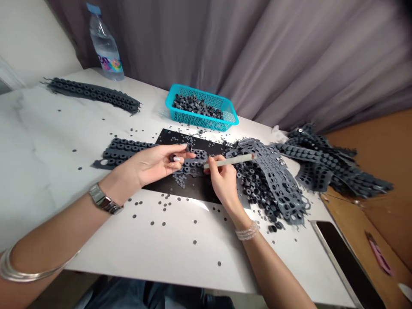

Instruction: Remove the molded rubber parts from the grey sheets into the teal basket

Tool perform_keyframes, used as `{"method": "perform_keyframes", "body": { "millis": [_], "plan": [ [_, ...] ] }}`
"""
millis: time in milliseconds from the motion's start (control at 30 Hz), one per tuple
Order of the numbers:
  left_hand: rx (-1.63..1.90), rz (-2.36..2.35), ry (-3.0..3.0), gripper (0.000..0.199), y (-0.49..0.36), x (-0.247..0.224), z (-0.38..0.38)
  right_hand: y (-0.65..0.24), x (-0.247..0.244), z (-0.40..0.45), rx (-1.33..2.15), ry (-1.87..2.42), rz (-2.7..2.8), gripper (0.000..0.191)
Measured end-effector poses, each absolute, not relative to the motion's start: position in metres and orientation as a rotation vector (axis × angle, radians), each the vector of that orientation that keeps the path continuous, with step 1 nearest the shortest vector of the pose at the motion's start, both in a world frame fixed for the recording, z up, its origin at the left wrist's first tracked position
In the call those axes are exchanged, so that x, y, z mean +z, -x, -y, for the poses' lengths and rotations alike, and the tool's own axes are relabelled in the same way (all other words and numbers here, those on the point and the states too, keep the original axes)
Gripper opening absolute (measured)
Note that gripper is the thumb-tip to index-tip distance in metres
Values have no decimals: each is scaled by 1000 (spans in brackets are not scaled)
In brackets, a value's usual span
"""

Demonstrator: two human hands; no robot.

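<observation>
A pale stick (229, 161) is gripped in the right hand (223, 178), its tip laid against a grey rubber strip (195, 165) on the black mat (180, 189) at the middle of the desk (48, 141). The strip is pinched by the left hand (154, 165), whose fingertips partly hide it. Loose rings in the blue basket (231, 118) are blurred. A phone (346, 262) is cut off at the lower edge.

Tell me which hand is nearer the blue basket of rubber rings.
Left. The left hand sits just below and left of the blue basket, holding a rubber strip. The right hand is lower, holding a pale stick.
</observation>
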State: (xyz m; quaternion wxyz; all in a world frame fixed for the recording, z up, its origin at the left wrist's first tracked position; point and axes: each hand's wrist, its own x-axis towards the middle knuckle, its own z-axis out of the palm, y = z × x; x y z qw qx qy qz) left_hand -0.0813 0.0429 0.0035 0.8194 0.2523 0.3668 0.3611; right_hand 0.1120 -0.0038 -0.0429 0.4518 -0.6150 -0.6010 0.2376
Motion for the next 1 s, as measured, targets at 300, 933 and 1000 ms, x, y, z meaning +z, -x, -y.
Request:
{"method": "perform_keyframes", "body": {
  "millis": [300, 933, 1000],
  "plan": [
    [906, -803, -551, 18, 78, 2, -49, -113, -33, 7, 509, 1545, 1421, 37],
    [1005, -1109, -1509, 35, 59, 48, -121, -121, -29, 11, 530, 1435, 1369, 33],
    [814, -1114, -1877, 23, 73, 26, -85, -118, -31, 8, 660, 1399, 1321, 33]
  ]
}}
